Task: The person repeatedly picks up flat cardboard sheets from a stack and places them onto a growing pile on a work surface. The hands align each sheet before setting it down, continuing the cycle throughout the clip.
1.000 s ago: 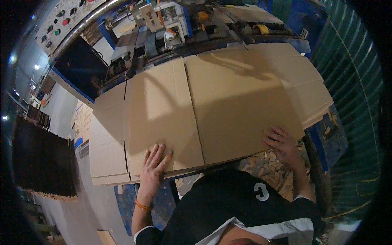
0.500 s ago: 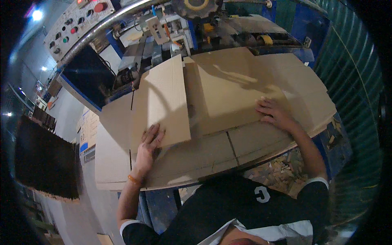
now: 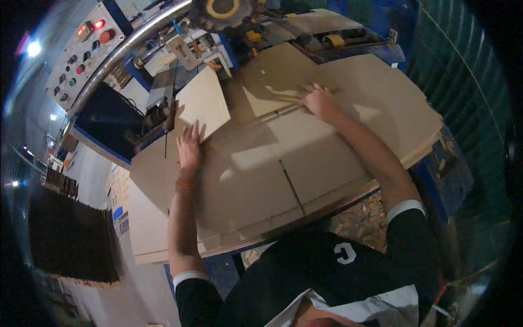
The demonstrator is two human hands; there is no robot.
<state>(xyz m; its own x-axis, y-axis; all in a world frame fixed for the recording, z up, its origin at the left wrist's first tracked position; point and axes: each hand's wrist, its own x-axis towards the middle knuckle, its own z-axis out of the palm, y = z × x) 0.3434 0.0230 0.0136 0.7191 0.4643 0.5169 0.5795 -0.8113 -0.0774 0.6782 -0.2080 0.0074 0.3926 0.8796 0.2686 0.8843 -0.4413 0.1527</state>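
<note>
A brown cardboard sheet (image 3: 272, 82) lies with its far part under the machine. One panel (image 3: 206, 102) at its left is lit and slightly raised. My left hand (image 3: 189, 146) rests with spread fingers on the near end of that panel. Farther right, my right hand (image 3: 319, 102) lies with fingers outstretched on the sheet's near edge. Beneath it, a larger stack of flat cardboard (image 3: 250, 188) with dark slots covers the machine's bed. Neither hand is closed round anything.
A control panel (image 3: 79, 57) with buttons and a metal tube (image 3: 128, 46) stand at the far left. A dark wheel (image 3: 222, 8) hangs over the far side. Cardboard offcuts (image 3: 359, 220) lie below the near edge. Green corrugated sheeting (image 3: 463, 82) rises at the right.
Both hands have moved away from me, carrying the upper cardboard sheet farther under the machine. The right hand has also shifted left. More of the lower stack shows.
</note>
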